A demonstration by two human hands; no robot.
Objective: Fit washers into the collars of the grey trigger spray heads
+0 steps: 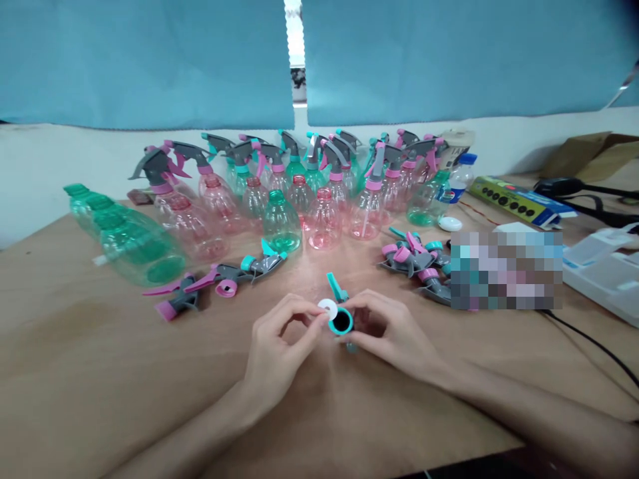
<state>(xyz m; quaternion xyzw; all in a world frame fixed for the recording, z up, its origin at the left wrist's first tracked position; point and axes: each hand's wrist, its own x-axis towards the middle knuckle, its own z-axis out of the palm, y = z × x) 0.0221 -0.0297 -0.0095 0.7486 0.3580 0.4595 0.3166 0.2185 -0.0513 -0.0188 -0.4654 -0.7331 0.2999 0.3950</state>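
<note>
Between thumb and fingers, my left hand (284,342) pinches a small white ring-shaped washer (327,307). The washer is at the rim of a turquoise collar on a spray trigger head (341,322), whose dark opening faces me. My right hand (392,326) is closed on that trigger head from the right side. Its turquoise lever (337,286) points up and away from me. Whether the washer touches the collar I cannot tell.
Pink and green spray bottles (324,219) stand in rows at the back, many with trigger heads. Loose trigger heads (184,293) lie left, and another pile (412,256) lies right. Farther right are a clear plastic organizer (599,266), a yellow-blue box (519,199) and a black cable (594,342).
</note>
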